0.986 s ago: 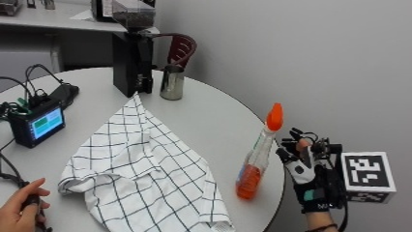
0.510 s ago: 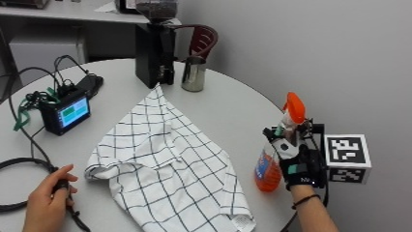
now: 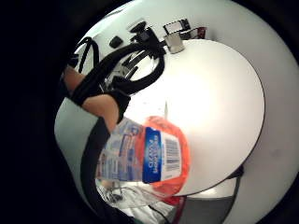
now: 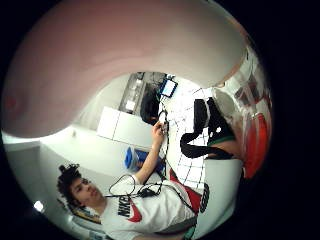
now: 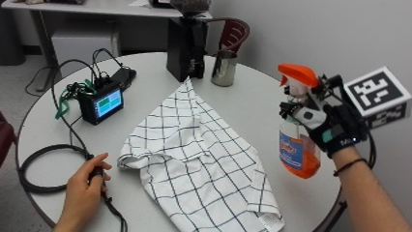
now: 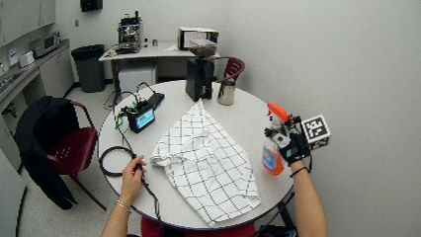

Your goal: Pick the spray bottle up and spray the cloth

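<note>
Gloved right hand (image 5: 330, 126) wrapped around the neck of the spray bottle (image 5: 299, 130), lifted off the table (image 5: 257, 96). Best to turn the orange nozzle (image 5: 297, 75) left toward the checked cloth (image 5: 199, 164), then squeeze the trigger.

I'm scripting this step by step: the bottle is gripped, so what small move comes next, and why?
Probably turn the nozzle toward the checked cloth: the gloved right hand holds the spray bottle upright beside the cloth, apparently lifted off the table.
</note>
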The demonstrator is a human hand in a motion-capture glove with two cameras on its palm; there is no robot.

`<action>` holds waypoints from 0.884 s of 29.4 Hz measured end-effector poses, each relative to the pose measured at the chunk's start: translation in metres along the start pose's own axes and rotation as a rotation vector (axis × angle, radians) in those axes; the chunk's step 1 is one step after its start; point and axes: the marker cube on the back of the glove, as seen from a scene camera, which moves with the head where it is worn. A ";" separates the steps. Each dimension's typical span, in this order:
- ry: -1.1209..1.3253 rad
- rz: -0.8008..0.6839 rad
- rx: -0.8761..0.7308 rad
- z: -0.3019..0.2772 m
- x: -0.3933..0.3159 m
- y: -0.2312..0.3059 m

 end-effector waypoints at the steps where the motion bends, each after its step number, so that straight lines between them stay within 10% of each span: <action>1: 0.010 -0.011 -0.028 -0.002 -0.014 -0.004; 26: 0.248 0.151 -0.364 0.043 -0.074 -0.034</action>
